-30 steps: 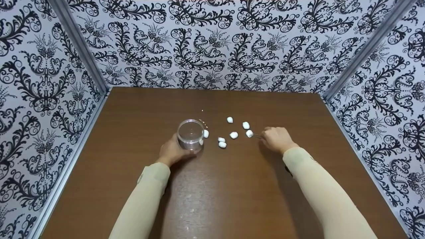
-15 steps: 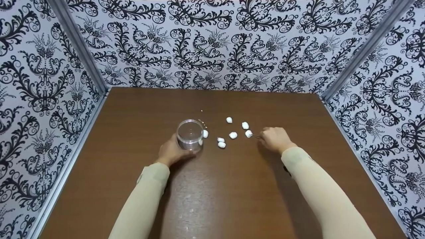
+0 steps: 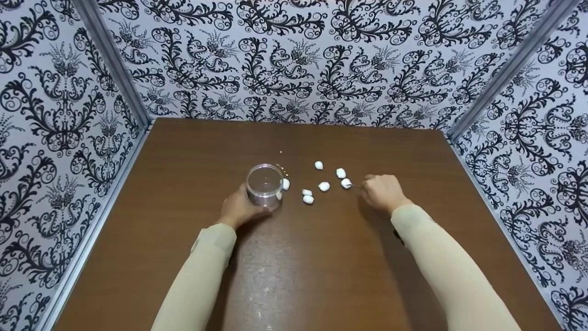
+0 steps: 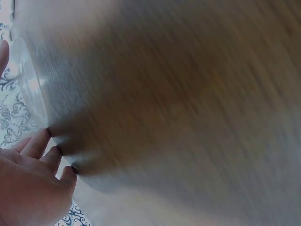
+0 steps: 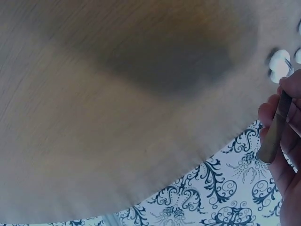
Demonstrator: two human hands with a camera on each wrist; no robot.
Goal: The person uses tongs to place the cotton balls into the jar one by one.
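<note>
A clear glass (image 3: 264, 186) stands upright on the brown table (image 3: 294, 276), and my left hand (image 3: 239, 209) grips its near side. The left wrist view shows the glass (image 4: 28, 89) as a blurred rim beside my fingers (image 4: 44, 155). Several white cotton balls (image 3: 324, 186) lie to the right of the glass. My right hand (image 3: 383, 193) holds metal tweezers (image 3: 356, 185) whose tips pinch one cotton ball (image 3: 346, 183) at table level. In the right wrist view the tweezers (image 5: 273, 132) run along my fingers, with cotton balls (image 5: 280, 66) beyond.
Patterned black-and-white walls (image 3: 294, 59) close the table in at the back, left and right. One cotton ball (image 3: 285, 184) lies against the glass's right side. Bare table stretches in front of both arms.
Almost nothing has changed. The cotton ball in the tweezers sits slightly higher in the view; both hands keep their places.
</note>
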